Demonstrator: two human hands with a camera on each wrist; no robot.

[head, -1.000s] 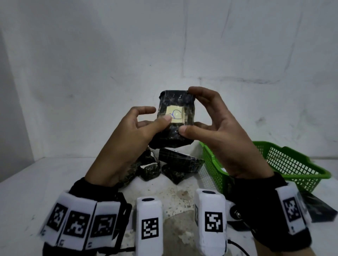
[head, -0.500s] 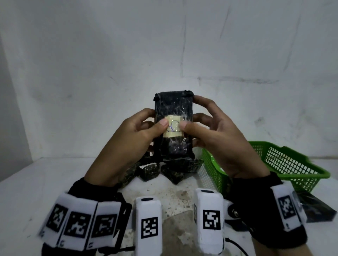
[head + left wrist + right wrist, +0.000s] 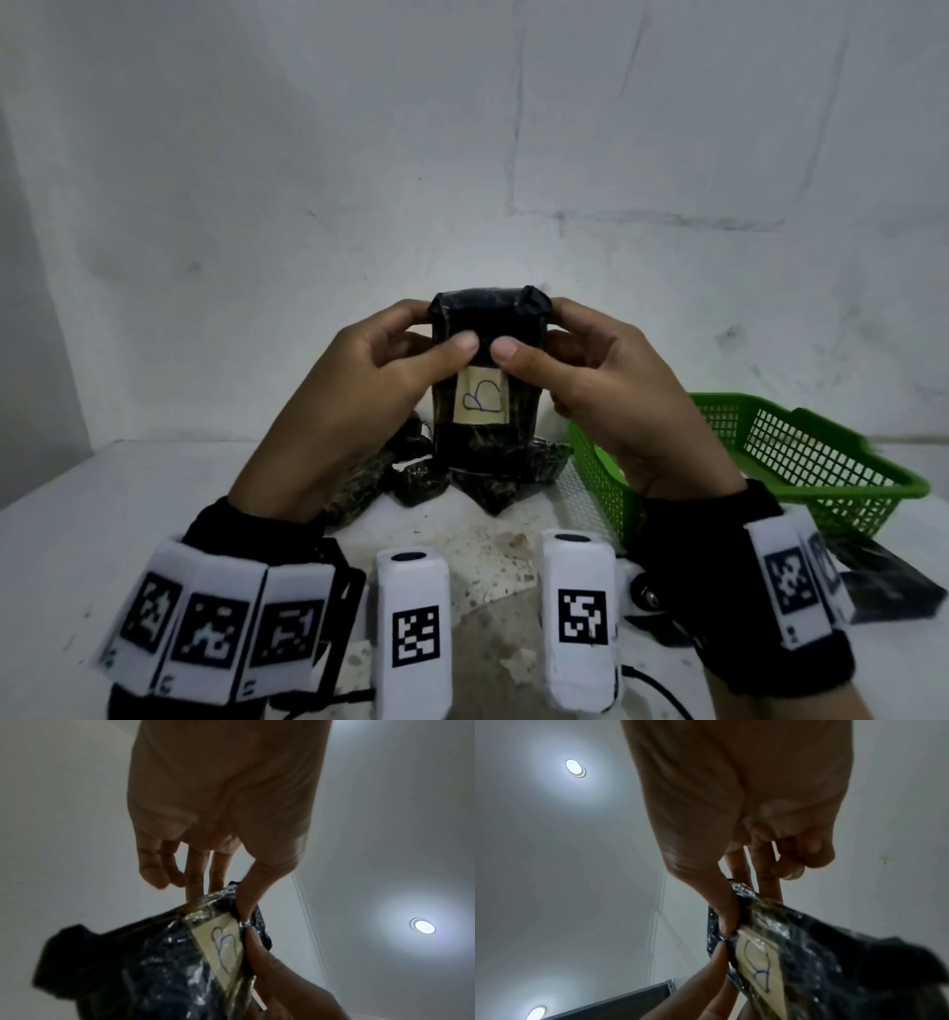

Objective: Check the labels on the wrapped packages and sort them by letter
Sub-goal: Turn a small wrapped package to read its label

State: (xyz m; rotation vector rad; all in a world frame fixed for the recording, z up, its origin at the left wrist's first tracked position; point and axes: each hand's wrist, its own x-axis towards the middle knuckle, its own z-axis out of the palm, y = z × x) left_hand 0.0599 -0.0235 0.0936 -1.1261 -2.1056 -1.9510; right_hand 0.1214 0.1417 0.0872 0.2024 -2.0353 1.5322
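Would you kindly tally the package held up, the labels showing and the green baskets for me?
Package held up: 1
Label showing: 1
Basket, green: 1
Total: 3
The pile behind overlaps too much to count.

A black, plastic-wrapped rectangular package (image 3: 487,390) is standing upright in the air, its pale yellow paper label (image 3: 481,404) with a blue handwritten letter facing the camera. More black wrapped packages (image 3: 436,478) are lying heaped on the white tabletop just behind and below it.
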